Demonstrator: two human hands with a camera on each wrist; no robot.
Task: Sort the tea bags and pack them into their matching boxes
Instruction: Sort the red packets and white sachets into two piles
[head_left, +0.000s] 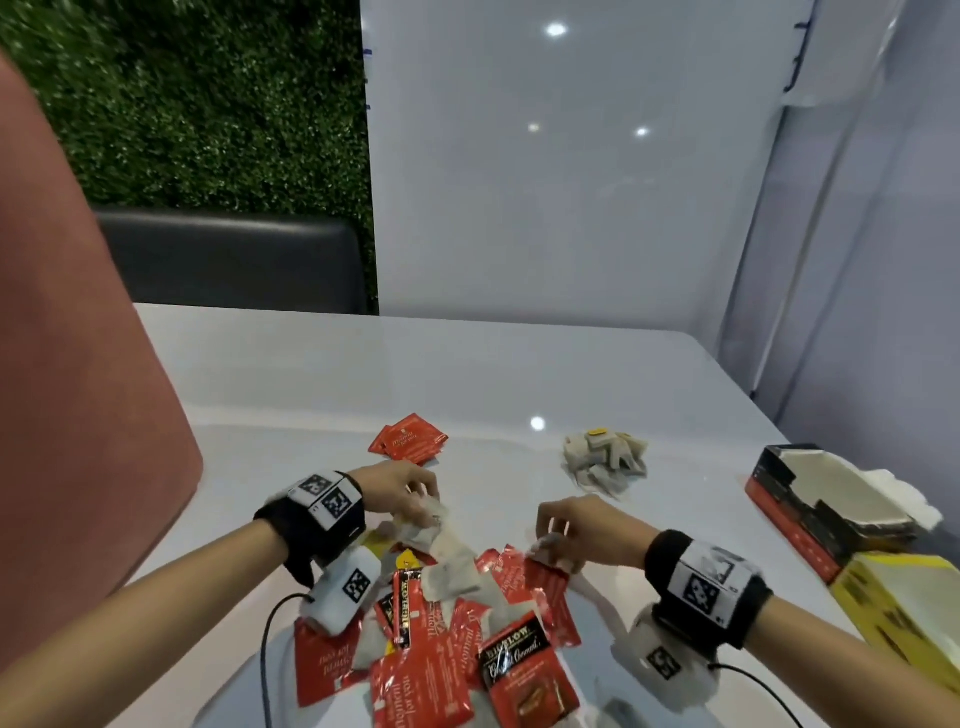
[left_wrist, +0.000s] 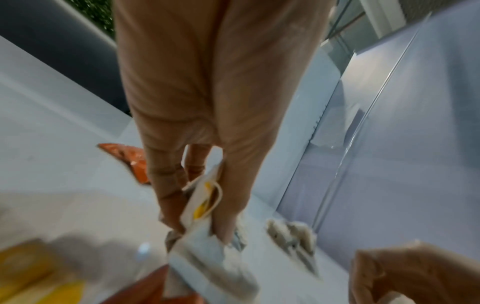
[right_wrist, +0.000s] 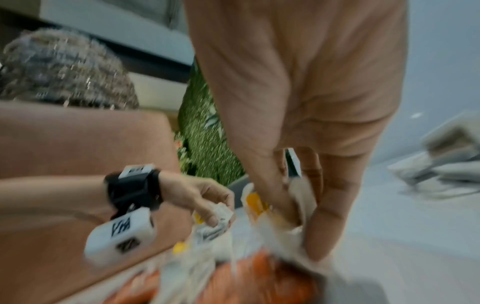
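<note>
On the white table (head_left: 311, 374) a mixed heap (head_left: 441, 623) of red sachets and white paper bags lies nearest, too tangled to count. The left hand (head_left: 400, 488) pinches one white bag (left_wrist: 205, 197) between thumb and fingers at the heap's far left edge. The right hand (head_left: 576, 525) pinches another white bag (right_wrist: 296, 205) at its right edge. Farther off lie two sorted piles: red sachets (head_left: 410, 439) left, white bags (head_left: 605, 457) right. Two boxes stand at right: the red box (head_left: 789, 509) farther, the yellow box (head_left: 904, 608) nearer.

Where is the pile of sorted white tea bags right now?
In the head view, the white pile lies on the table, far right of centre, between the small red pile and the boxes.
</note>
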